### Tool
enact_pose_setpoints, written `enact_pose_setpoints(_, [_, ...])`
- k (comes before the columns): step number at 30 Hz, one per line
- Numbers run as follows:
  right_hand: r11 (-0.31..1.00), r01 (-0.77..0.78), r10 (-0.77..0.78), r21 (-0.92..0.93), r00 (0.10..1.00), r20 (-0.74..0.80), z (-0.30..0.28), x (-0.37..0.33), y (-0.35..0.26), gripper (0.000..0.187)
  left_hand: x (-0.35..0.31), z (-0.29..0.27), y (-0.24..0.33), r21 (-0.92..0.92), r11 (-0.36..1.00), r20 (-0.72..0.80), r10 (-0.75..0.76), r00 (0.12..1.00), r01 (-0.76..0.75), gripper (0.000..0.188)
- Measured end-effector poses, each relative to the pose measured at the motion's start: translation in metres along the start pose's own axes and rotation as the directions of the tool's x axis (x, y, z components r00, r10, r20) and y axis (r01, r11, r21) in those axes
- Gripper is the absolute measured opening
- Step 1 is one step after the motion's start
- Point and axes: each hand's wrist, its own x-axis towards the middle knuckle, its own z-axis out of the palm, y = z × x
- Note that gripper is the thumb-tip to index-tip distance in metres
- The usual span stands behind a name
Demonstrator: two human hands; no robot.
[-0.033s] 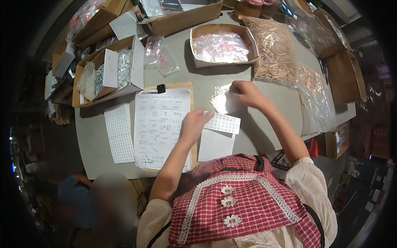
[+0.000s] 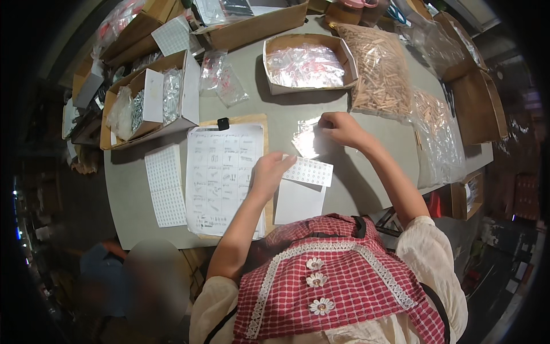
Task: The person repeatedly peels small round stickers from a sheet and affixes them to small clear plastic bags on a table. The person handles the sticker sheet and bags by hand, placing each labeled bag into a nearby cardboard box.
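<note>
A white sheet of small printed labels (image 2: 309,170) is bent over at its top, with its blank white part (image 2: 299,203) lying below. Thumb and fingers of my left hand (image 2: 272,172) are closed on its upper left edge. Just beyond the sheet lie shiny clear plastic bags (image 2: 307,137) that catch a strong glare. My right hand (image 2: 342,129) is at their right edge, its fingers bent and pressed together. Whatever sits between those fingertips is too small or hidden to make out.
Left of my hands, a clipboard (image 2: 260,123) carries printed parts papers (image 2: 223,178), beside another label sheet (image 2: 165,186). Farther off stand a carton of small bags (image 2: 306,66), a box of hardware (image 2: 152,97) and a big bag of wooden dowels (image 2: 379,71). A blurred person (image 2: 106,275) is at lower left.
</note>
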Motion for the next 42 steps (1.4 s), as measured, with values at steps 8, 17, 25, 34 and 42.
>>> enact_pose_setpoints(8, [0.874, -0.156, 0.084, -0.459, 0.981, -0.173, -0.009, -0.010, 0.034, 0.021, -0.006, 0.001, 0.012, -0.064, 0.998, 0.060, -0.012, 0.998, 0.015, 0.024])
enact_pose_setpoints(17, [0.965, 0.231, -0.236, -0.126, 0.971, -0.032, 0.003, -0.005, 0.007, 0.027, -0.004, -0.014, 0.019, -0.008, 0.998, 0.233, -0.059, 0.971, 0.062, 0.032])
enact_pose_setpoints(25, [0.863, -0.146, 0.026, -0.484, 0.969, -0.246, 0.006, -0.013, 0.018, 0.021, -0.005, -0.011, 0.012, 0.039, 0.999, 0.157, 0.015, 0.987, -0.022, 0.024])
enact_pose_setpoints(34, [0.942, 0.279, -0.286, -0.185, 0.958, -0.015, 0.052, -0.048, -0.059, 0.038, -0.007, -0.007, 0.018, 0.028, 0.999, 0.088, -0.031, 0.996, 0.028, 0.020])
enact_pose_setpoints(42, [0.805, 0.372, -0.481, -0.463, 0.865, -0.140, 0.071, -0.057, -0.066, 0.031, 0.000, -0.007, 0.005, -0.065, 0.996, 0.041, -0.064, 0.997, 0.067, 0.016])
